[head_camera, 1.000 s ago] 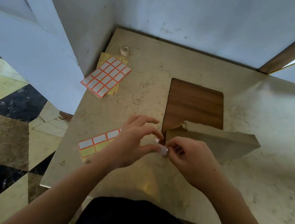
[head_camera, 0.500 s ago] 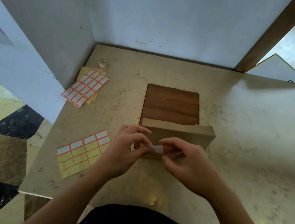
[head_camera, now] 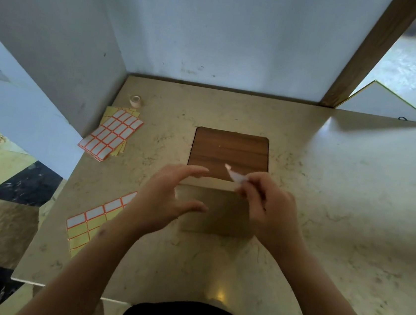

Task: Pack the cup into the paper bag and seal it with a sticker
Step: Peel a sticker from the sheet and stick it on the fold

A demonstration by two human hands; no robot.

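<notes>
A brown paper bag [head_camera: 221,210] stands on the marble table [head_camera: 336,223] with its top folded over; the cup is not visible. My right hand [head_camera: 271,208] pinches a small white sticker [head_camera: 234,176] above the bag's upper right edge. My left hand [head_camera: 168,199] hovers at the bag's left side with fingers spread, index finger over the folded top and thumb across the front face.
A partly used sticker sheet [head_camera: 93,219] lies near the table's left edge. A stack of sticker sheets [head_camera: 111,133] and a small tape roll [head_camera: 135,100] sit at the back left. A wooden board [head_camera: 229,150] lies behind the bag. Walls close the back and left.
Both hands held the sticker together in front of the bag. Now my left hand has let go and spread over the bag, and my right hand has lifted the sticker up.
</notes>
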